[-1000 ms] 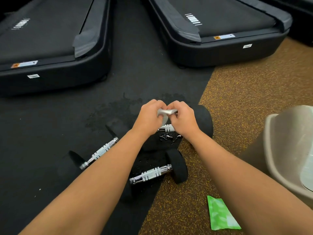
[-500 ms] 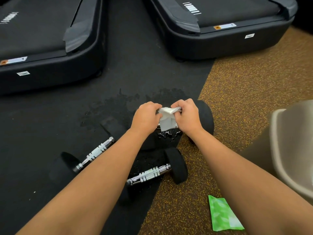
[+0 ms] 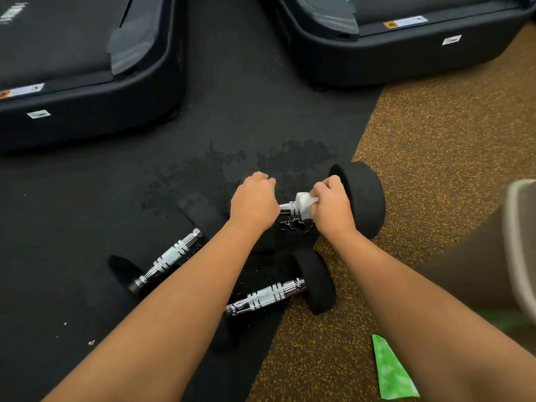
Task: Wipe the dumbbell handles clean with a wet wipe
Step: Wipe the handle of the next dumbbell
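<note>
Three black dumbbells with chrome handles lie on the floor. My right hand (image 3: 332,208) pinches a white wet wipe (image 3: 304,202) against the chrome handle (image 3: 288,208) of the far dumbbell (image 3: 362,198), close to its right weight. My left hand (image 3: 253,201) is curled over the left part of that same handle, and hides it. A second dumbbell (image 3: 169,258) lies to the left, and a third dumbbell (image 3: 269,297) lies nearest me; neither is touched.
Two black treadmill bases (image 3: 87,111) (image 3: 406,53) stand at the back. A green wipe packet (image 3: 390,372) lies on the speckled brown floor at lower right. A beige bin (image 3: 522,245) is at the right edge. Wet patches darken the black mat (image 3: 203,175).
My hands have moved apart: the left has gone down onto the handle, the right has carried the wipe right along the handle toward the weight. The view has shifted closer.
</note>
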### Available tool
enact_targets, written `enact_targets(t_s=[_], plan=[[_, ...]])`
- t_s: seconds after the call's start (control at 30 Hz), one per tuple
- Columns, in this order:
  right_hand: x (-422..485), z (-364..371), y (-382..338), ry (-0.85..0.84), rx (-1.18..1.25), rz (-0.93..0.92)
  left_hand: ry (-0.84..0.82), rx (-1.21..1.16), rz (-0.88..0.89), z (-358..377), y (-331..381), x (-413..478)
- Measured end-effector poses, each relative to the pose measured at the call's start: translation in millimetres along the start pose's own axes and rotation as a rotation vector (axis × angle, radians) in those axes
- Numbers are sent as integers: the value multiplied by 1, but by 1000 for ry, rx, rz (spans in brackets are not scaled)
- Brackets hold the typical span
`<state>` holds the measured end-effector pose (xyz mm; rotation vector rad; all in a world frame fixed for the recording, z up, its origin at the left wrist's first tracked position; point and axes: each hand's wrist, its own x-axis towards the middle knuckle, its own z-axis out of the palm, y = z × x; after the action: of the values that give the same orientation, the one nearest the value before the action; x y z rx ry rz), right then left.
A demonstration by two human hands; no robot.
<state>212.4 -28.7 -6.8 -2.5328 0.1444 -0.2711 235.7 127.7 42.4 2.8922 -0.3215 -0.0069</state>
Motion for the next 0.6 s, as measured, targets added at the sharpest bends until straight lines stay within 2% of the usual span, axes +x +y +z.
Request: enact_targets(t_s=[0.2,0.37,0.6], plan=[[-6,12,1,-166,-198,-54,71,-59,60,14,-6,-6],[-15,25,-2,-102,-209,-190,181,38,186,23,-11,-7],[-14,34,-8,-290,-250,-424,66,106,142,27,-15,-10]])
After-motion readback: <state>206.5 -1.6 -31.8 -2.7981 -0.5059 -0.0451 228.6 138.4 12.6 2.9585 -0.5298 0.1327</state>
